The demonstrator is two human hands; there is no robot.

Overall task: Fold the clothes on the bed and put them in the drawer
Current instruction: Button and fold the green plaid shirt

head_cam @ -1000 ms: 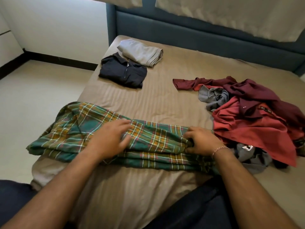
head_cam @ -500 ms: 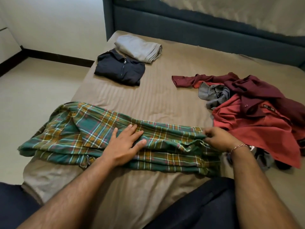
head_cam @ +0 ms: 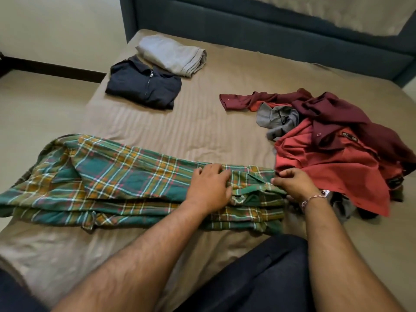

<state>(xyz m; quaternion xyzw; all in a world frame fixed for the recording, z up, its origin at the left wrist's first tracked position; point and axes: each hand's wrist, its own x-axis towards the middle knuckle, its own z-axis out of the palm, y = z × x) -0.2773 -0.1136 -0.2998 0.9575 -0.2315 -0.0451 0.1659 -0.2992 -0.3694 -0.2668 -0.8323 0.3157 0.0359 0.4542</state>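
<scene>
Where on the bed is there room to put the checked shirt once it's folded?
The bare sheet in the middle, between the checked shirt, the dark zip top and the red pile, is free. So is the stretch by the headboard, right of the grey folded piece. The right side is crowded.

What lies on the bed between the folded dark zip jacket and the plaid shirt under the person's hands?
Nothing: in the head view, only bare, rippled brown bedsheet separates the dark zip jacket from the plaid shirt.
</scene>
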